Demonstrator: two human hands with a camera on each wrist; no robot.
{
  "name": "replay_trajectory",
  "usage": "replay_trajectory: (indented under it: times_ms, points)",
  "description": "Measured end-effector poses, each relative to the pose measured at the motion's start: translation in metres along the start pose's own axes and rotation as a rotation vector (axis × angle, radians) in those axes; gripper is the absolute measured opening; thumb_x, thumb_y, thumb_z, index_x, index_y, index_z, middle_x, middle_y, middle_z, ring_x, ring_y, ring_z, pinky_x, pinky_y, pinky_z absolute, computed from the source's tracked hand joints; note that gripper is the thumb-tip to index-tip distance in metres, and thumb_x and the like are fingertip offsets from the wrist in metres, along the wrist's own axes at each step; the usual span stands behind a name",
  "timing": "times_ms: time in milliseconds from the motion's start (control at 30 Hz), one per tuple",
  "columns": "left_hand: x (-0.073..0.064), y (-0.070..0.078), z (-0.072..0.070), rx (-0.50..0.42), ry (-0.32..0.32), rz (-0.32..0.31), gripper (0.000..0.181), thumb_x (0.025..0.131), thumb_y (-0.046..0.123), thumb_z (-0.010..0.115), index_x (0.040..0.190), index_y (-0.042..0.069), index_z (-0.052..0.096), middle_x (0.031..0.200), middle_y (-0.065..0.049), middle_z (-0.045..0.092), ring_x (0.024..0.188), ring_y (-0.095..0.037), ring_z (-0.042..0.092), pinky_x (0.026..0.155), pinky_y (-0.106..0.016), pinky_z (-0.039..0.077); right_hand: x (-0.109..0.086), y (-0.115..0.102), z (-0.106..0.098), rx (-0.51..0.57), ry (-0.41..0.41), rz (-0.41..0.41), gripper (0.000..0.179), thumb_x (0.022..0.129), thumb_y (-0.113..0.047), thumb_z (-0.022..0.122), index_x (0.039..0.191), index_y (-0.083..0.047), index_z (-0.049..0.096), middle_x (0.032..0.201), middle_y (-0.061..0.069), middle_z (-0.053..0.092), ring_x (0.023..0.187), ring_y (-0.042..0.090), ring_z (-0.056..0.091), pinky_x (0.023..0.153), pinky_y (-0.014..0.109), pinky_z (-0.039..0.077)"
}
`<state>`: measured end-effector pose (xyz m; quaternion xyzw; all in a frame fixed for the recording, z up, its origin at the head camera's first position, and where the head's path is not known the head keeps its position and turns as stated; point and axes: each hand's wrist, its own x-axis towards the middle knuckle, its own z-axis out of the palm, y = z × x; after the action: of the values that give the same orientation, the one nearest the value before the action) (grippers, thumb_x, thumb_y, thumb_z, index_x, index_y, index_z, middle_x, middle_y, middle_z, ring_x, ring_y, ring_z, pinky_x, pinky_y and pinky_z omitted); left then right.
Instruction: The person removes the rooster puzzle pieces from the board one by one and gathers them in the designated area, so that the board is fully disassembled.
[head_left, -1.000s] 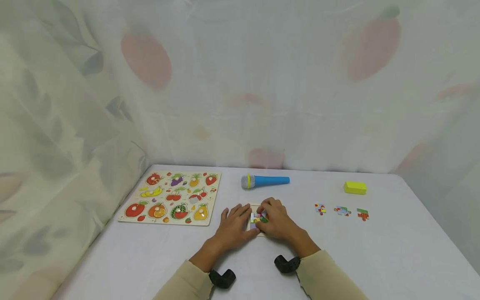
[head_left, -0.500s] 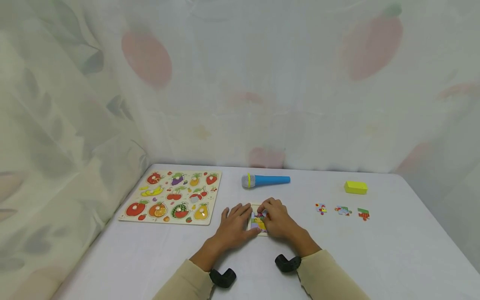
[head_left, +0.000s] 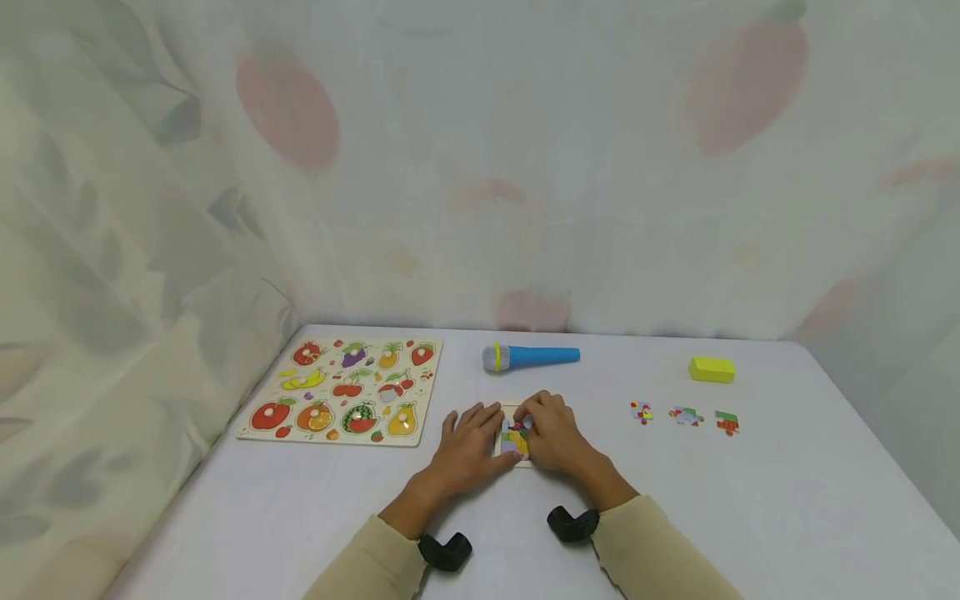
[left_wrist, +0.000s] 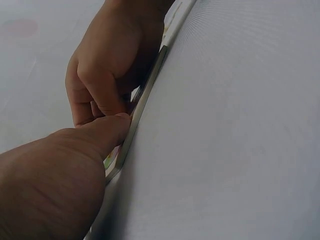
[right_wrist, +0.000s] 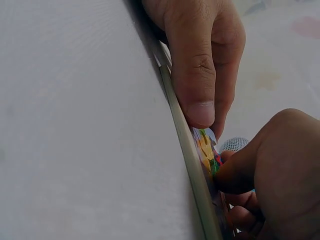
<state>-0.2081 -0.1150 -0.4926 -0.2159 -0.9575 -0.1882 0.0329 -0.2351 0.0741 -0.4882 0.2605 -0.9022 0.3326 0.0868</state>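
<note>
A small jigsaw puzzle board (head_left: 509, 447) with a pale frame and a colourful picture lies between both hands in the head view. My left hand (head_left: 467, 450) rests along its left side, fingers straight and spread, the thumb on the near part of the picture. My right hand (head_left: 553, 435) bends over the board's right side, pinching a small puzzle piece mostly hidden by the fingers. In the right wrist view, the right thumb and fingertips sit at the yellow and green picture (right_wrist: 205, 150), just inside the frame edge (right_wrist: 187, 150). The left wrist view shows the left thumb (left_wrist: 107, 132) beside the right fingertips.
Three loose puzzle pieces lie to the right: one (head_left: 642, 412), another (head_left: 686, 416) and a third (head_left: 727, 423). A yellow block (head_left: 712, 369) stands behind them. A blue toy microphone (head_left: 536, 357) lies behind the hands, and a fruit peg board (head_left: 337, 400) lies at left.
The right thumb and fingertips have shifted slightly away from the near part of the board, so more of the yellow picture shows. The left hand stays in place.
</note>
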Motion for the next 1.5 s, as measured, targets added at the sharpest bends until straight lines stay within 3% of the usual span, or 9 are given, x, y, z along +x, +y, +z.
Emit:
replay_trajectory:
  times_ms: [200,433,667,1167,1500]
  points:
    - [0.000,0.000,0.000,0.012,-0.005,0.000,0.073,0.088,0.057,0.060,0.141,0.007,0.050,0.149,-0.004,0.040,0.137,-0.030,0.031,0.105,-0.063,0.015,-0.001,0.003,-0.001,0.023,-0.014,-0.014,0.025,0.070,-0.005,0.066,0.094,-0.014,0.064,0.096,-0.003,0.055,0.089,0.019,0.044,0.078,0.044,0.035]
    - [-0.001,0.001,0.000,0.002,-0.015,-0.002,0.073,0.089,0.057,0.058,0.142,0.007,0.049,0.149,-0.005,0.040,0.138,-0.030,0.030,0.105,-0.063,0.014,-0.003,0.005,-0.004,0.067,-0.049,-0.050,0.023,0.076,-0.013,0.072,0.099,-0.014,0.069,0.093,-0.009,0.062,0.092,0.014,0.046,0.084,0.046,0.035]
    - [0.000,0.002,0.000,0.010,-0.019,0.000,0.072,0.089,0.057,0.058,0.142,0.008,0.049,0.149,-0.005,0.040,0.138,-0.030,0.029,0.105,-0.063,0.014,-0.004,0.008,-0.005,0.058,-0.073,-0.101,0.028,0.079,-0.015,0.074,0.106,-0.011,0.071,0.098,-0.005,0.062,0.095,0.015,0.046,0.086,0.045,0.037]
    - [0.002,0.000,0.000,-0.018,0.003,-0.012,0.065,0.091,0.052,0.059,0.140,0.009,0.052,0.148,-0.004,0.041,0.138,-0.029,0.030,0.105,-0.063,0.014,-0.002,0.010,-0.004,0.028,-0.049,-0.187,0.024,0.082,-0.011,0.074,0.106,-0.010,0.071,0.099,-0.004,0.062,0.091,0.014,0.046,0.083,0.042,0.038]
    - [0.001,0.001,-0.002,-0.025,0.021,0.007,0.063,0.090,0.049,0.063,0.137,0.009,0.054,0.146,-0.007,0.043,0.136,-0.032,0.032,0.103,-0.065,0.016,-0.001,0.006,-0.004,0.020,-0.062,-0.164,0.026,0.082,-0.018,0.075,0.106,-0.009,0.071,0.100,-0.003,0.061,0.093,0.015,0.046,0.083,0.042,0.038]
